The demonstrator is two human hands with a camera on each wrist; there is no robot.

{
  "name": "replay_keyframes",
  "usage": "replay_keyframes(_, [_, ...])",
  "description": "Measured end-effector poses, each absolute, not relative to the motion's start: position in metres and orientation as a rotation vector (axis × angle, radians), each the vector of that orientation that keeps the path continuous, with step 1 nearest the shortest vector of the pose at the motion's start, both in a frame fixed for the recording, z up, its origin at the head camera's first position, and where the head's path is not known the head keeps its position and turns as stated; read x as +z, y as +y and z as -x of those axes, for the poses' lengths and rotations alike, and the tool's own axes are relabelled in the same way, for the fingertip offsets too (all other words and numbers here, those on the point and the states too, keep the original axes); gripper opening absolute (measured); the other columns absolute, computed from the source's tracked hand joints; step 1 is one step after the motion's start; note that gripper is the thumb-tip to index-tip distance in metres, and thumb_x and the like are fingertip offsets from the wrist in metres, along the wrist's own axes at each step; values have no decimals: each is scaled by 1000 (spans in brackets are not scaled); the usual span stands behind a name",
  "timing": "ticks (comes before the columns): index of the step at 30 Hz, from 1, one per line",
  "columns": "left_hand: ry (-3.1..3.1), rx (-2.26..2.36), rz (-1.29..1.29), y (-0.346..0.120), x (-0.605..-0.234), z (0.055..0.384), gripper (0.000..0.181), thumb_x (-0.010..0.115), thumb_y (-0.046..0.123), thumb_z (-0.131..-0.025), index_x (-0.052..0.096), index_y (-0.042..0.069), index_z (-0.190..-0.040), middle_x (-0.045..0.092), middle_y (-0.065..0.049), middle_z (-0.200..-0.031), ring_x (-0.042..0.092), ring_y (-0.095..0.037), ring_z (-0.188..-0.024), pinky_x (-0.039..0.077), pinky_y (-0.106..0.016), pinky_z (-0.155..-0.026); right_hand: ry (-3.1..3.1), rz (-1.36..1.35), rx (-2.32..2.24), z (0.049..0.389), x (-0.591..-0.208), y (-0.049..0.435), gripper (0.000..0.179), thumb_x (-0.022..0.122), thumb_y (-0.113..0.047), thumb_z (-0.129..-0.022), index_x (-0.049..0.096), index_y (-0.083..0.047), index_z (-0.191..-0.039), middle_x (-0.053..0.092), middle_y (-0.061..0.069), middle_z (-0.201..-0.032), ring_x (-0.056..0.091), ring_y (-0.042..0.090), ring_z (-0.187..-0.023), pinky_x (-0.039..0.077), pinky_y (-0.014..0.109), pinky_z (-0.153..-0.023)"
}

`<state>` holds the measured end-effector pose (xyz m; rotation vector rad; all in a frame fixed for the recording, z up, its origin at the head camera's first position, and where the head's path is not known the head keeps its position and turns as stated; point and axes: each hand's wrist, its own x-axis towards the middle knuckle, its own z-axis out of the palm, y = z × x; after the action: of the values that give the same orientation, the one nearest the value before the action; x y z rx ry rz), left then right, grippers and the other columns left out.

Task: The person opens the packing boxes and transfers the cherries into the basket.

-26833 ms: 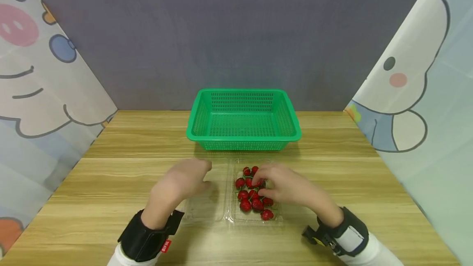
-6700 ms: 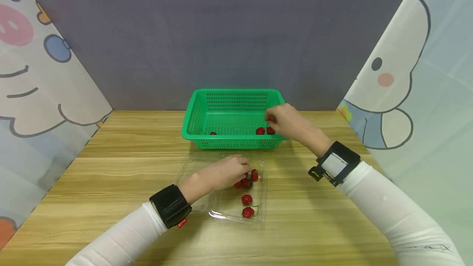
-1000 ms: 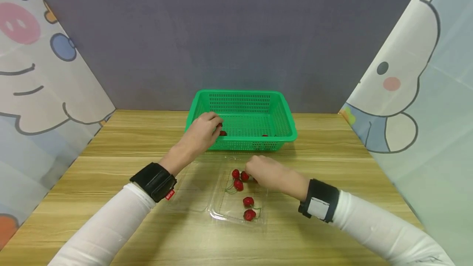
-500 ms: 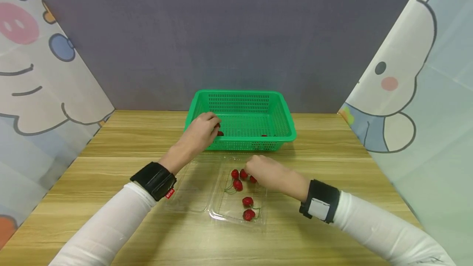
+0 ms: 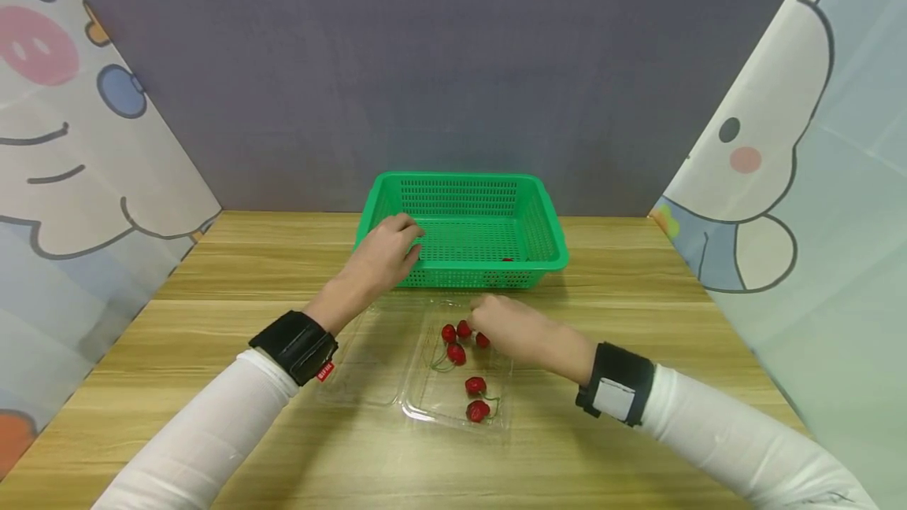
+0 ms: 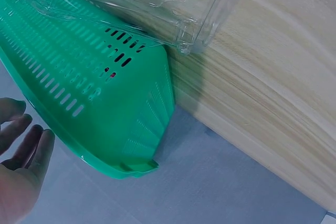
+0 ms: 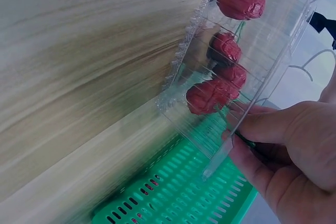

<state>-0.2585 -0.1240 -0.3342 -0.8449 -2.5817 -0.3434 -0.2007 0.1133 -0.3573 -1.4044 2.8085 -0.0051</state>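
My left hand [image 5: 386, 250] hangs over the left end of the green plastic basket [image 5: 489, 266]. Its fingers are spread a little, with nothing between them in the left wrist view. Inside the basket a bit of a red cherry [image 5: 508, 260] shows above the front rim. Over the far end of the clear plastic clamshell box [image 5: 425, 416], my right hand [image 5: 513, 329] pinches a green stem [image 7: 245, 140] between thumb and fingers; it leads to a red cherry [image 7: 202, 98]. Several more cherries with stems, one of them a red cherry [image 5: 457, 353], lie in the box's right half.
The box's flat lid half [image 5: 364, 372] lies open to the left on the wooden table [image 5: 234, 282]. A grey wall [image 5: 453, 61] rises behind the basket, and printed cartoon panels [image 5: 751, 179] stand on both sides.
The cherry between my left fingers has dropped into the basket and the fingers have parted. My right hand stays at the box's far end, almost still.
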Motion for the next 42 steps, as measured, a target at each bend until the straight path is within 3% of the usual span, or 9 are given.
replay_keyframes(22, [-2431, -372, 962, -126, -339, 251, 11, 67, 6, -93, 69, 4, -103, 58, -6, -102, 57, -22, -92, 46, -27, -77, 2862, 1465, -5, 202, -349, 116, 21, 71, 12, -82, 74, -7, -89, 53, -3, -80, 59, 10, -76, 42, 14, -59])
replay_keyframes(33, [-2329, -385, 1058, -121, -343, 240, 10, 68, 5, -91, 70, 4, -101, 60, -5, -101, 59, -23, -97, 47, -27, -81, 2940, 1514, -64, 205, -345, 123, 26, 74, 18, -76, 74, -5, -89, 55, -1, -81, 61, 14, -76, 47, 17, -65])
replay_keyframes(42, [-2282, -371, 1103, -117, -347, 233, 7, 69, 6, -90, 71, 7, -96, 61, -3, -95, 61, -20, -91, 49, -25, -78, 2968, 1588, -140, 206, -338, 132, 16, 75, 7, -82, 74, -8, -87, 51, -3, -78, 57, 12, -74, 44, 15, -64])
